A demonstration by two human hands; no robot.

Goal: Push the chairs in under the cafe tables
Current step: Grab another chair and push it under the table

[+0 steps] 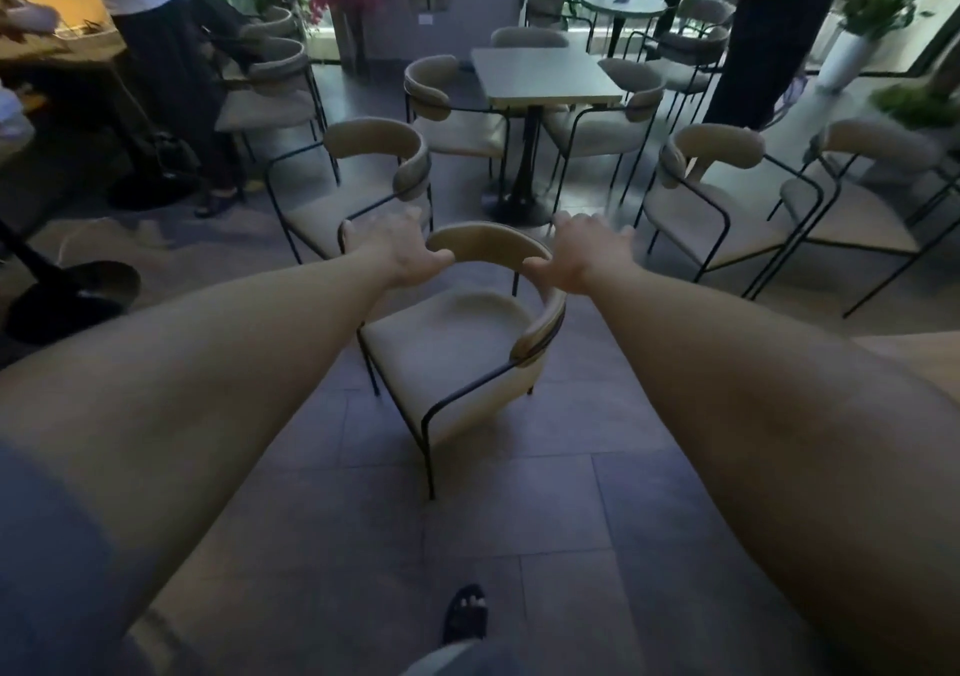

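Observation:
A beige chair [457, 348] with a curved padded back and thin black legs stands on the tiled floor in front of me, seat facing me. My left hand [400, 246] reaches over the left end of its backrest, fingers spread. My right hand [582, 254] reaches over the right end, fingers also spread. Whether either hand grips the back is unclear. Beyond the chair stands a square cafe table [545, 75] on a black pedestal, with chairs [441, 103] tucked at its sides.
More beige chairs stand loose at left [363, 181] and right [711, 197], [857, 192]. People stand at back left [156, 51] and back right [779, 25]. A black table base [62, 301] sits at left. Plants and a round table [623, 2] line the windows.

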